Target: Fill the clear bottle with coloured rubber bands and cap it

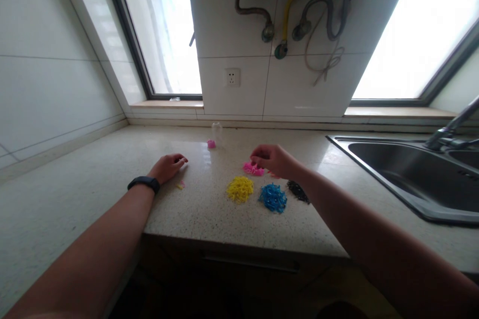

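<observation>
My right hand (272,157) is over a pile of pink small elastic-looking bands (253,169), its thumb and fingertips pinched together. What lies between those fingertips is too small to make out. A little red pile (275,175) shows partly under the hand. Nearer me are piles of yellow bands (240,189), blue bands (273,198) and black bands (298,191), the black one partly covered by my right forearm. My left hand (169,166) rests on the counter with fingers loosely extended, holding nothing visible. Beside it lie a few loose pink and yellow bands (181,185).
A clear plastic bottle (217,133) stands toward the back of the speckled counter (209,229), with a pink lump-like piece (211,144) beside it. To the right is a steel sink (392,159) with a faucet (445,134). Pipes and a socket (232,77) are on the wall.
</observation>
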Available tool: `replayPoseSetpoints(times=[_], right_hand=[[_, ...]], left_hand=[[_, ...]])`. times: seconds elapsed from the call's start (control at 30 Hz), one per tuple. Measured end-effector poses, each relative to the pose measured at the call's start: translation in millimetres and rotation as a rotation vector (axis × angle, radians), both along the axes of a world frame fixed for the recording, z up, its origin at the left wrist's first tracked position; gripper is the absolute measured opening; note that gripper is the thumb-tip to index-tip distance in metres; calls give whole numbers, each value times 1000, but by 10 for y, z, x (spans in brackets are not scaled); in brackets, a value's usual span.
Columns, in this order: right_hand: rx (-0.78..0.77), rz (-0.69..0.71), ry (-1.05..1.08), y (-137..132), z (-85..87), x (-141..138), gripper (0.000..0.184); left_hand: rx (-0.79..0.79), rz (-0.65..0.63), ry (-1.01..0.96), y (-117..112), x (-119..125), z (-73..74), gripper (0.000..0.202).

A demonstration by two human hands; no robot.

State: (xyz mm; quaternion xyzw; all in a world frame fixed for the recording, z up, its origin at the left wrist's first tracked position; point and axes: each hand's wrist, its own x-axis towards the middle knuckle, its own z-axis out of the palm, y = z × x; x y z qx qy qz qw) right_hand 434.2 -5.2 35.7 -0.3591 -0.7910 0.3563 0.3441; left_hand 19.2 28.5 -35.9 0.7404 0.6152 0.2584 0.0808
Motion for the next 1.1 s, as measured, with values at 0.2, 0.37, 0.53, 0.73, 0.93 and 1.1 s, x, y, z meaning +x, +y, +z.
replayPoseSetpoints(times=[0.2, 0.37, 0.53, 0.73, 0.93, 1.1], right_hand=[[2, -89, 237, 90, 98, 478, 23], [-29, -142, 423, 52, -26, 628, 28], [-9, -154, 547, -26, -114, 687, 29], [-17, -135, 538, -97, -94, 656, 27], [65, -118, 547, -136, -50, 642, 21], [85, -130, 526, -153, -45, 654, 18]], left_hand=[[-15, 5, 24, -17, 17, 22, 47], [-40, -4, 28, 17, -30, -24, 47], [-51, -7, 55, 34, -72, -58, 48], [-62, -14, 92, 22, -75, -40, 49], [-65, -21, 103, 36, -105, -72, 50], [-85, -22, 105, 48, -120, -78, 50]])
